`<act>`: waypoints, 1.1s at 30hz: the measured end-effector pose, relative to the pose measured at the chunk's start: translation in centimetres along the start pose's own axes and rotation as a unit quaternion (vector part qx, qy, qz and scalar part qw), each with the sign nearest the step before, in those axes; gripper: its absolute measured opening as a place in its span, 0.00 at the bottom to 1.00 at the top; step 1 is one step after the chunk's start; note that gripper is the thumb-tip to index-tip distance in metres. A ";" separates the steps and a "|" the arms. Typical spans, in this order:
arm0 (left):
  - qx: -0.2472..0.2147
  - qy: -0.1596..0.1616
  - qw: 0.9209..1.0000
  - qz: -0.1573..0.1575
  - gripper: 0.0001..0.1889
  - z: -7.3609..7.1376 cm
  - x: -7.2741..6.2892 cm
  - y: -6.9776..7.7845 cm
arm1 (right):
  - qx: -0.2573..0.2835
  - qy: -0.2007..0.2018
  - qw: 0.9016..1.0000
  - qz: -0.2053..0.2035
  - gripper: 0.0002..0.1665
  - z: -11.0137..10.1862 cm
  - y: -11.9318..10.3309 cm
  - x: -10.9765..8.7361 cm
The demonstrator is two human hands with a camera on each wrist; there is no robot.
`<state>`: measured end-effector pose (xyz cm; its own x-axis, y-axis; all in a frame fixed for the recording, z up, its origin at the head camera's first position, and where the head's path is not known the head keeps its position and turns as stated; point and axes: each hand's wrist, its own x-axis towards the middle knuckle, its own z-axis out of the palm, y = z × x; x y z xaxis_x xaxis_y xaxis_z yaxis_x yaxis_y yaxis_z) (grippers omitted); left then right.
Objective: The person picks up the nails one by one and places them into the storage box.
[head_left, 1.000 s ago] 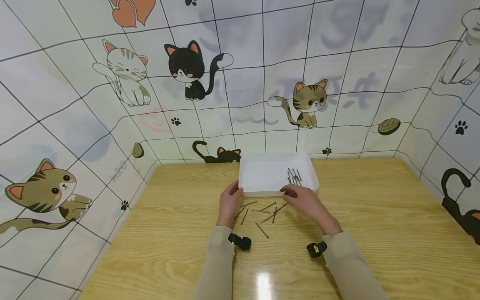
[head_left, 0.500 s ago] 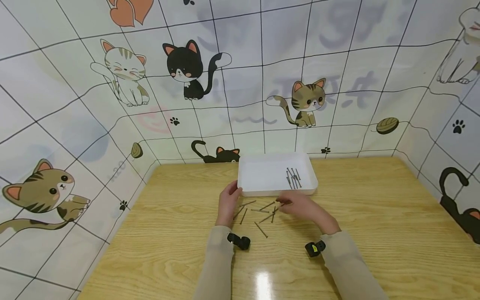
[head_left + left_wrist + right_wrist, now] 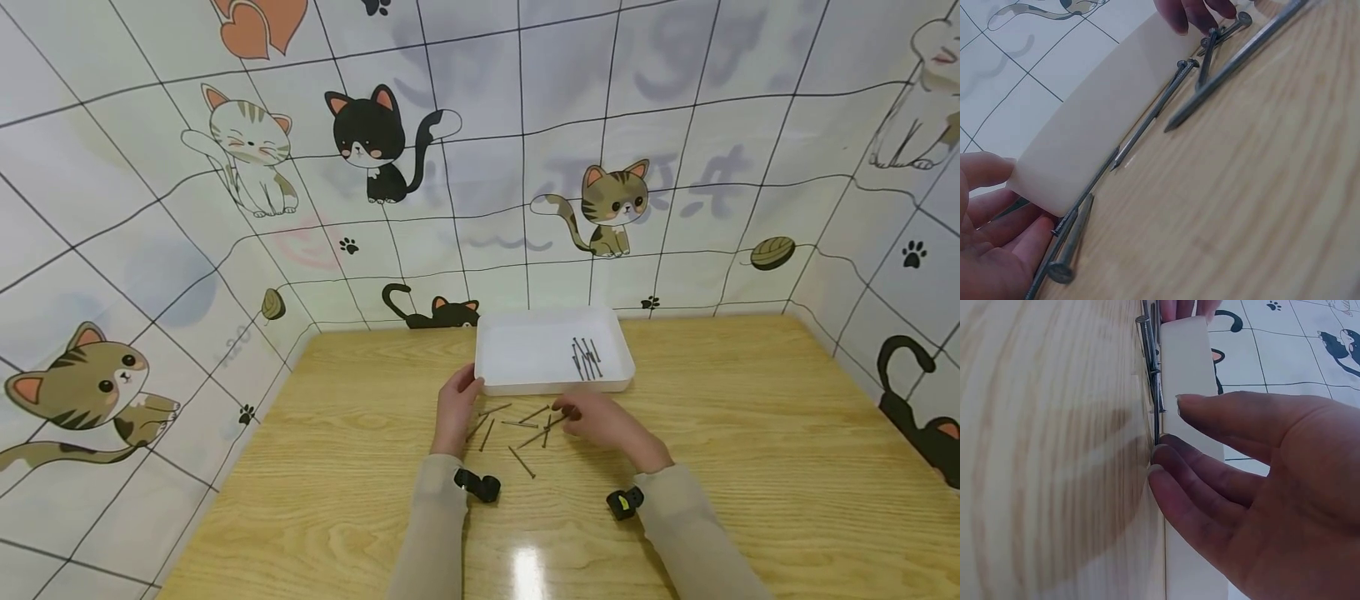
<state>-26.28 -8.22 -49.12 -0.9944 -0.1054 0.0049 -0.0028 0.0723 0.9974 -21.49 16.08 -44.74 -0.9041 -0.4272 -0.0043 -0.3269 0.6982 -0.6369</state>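
Observation:
A shallow white tray [image 3: 521,350] stands at the back of the table, with several nails [image 3: 587,358] bunched toward its right side. My left hand [image 3: 456,408] holds the tray's front left corner, thumb at the upper edge and fingers low against the wall in the left wrist view. Loose nails [image 3: 522,462] lie scattered on the wood before the tray. At the right end of this scatter is my right hand [image 3: 607,421]. In the right wrist view its fingertips [image 3: 1157,469] reach the table beside a nail [image 3: 1157,419], with the thumb held apart from them.
The wooden table [image 3: 360,517] meets a wall covering [image 3: 510,167] printed with cats and grid lines, close behind the tray. Small black cameras [image 3: 480,486] sit on both wrists over beige sleeves [image 3: 693,525].
My right hand has drawn back from the tray's front rim, down and slightly left, to the loose nails. My left hand has stayed at the tray's corner.

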 end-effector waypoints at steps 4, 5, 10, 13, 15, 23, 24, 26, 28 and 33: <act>0.000 -0.001 1.000 0.000 0.21 -0.1 0.1 -0.1 | -0.008 0.001 1.000 0.003 0.18 0.1 0.0 0.1; 0.002 -0.001 1.000 -0.001 0.21 -0.1 0.1 -0.1 | -0.011 0.001 1.000 0.005 0.18 0.2 0.0 0.2; 0.003 0.001 1.000 -0.003 0.21 -0.1 0.1 -0.1 | -0.038 -0.001 0.999 0.006 0.15 0.4 0.1 0.2; 0.003 0.005 1.000 0.000 0.21 -0.1 0.1 0.0 | -0.061 -0.003 0.998 0.000 0.13 0.5 0.1 0.3; 0.003 0.005 1.000 0.003 0.21 -0.1 0.0 0.0 | -0.070 -0.006 0.998 -0.003 0.12 0.6 0.1 0.3; 0.009 0.003 1.000 -0.004 0.21 0.0 0.0 -0.1 | -0.072 -0.009 0.997 0.004 0.09 0.8 0.2 0.0; 0.009 0.003 1.000 -0.003 0.21 0.0 0.0 -0.1 | -0.072 -0.008 0.997 0.004 0.08 0.8 0.2 0.0; 0.009 0.003 1.000 -0.001 0.21 0.0 0.0 0.0 | -0.070 -0.006 0.998 0.006 0.08 0.8 0.2 0.0; 0.010 0.002 1.000 -0.001 0.21 0.0 0.0 0.0 | -0.068 -0.008 0.998 0.011 0.08 0.8 0.2 0.0; 0.008 0.000 1.000 -0.002 0.21 0.0 -0.1 0.1 | -0.075 -0.018 0.997 0.030 0.07 0.8 0.0 -0.1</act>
<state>-26.20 -8.25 -49.03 -0.9943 -0.1063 0.0017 -0.0078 0.0886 0.9960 -21.21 15.62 -45.37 -0.9135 -0.4011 -0.0680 -0.3128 0.7994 -0.5130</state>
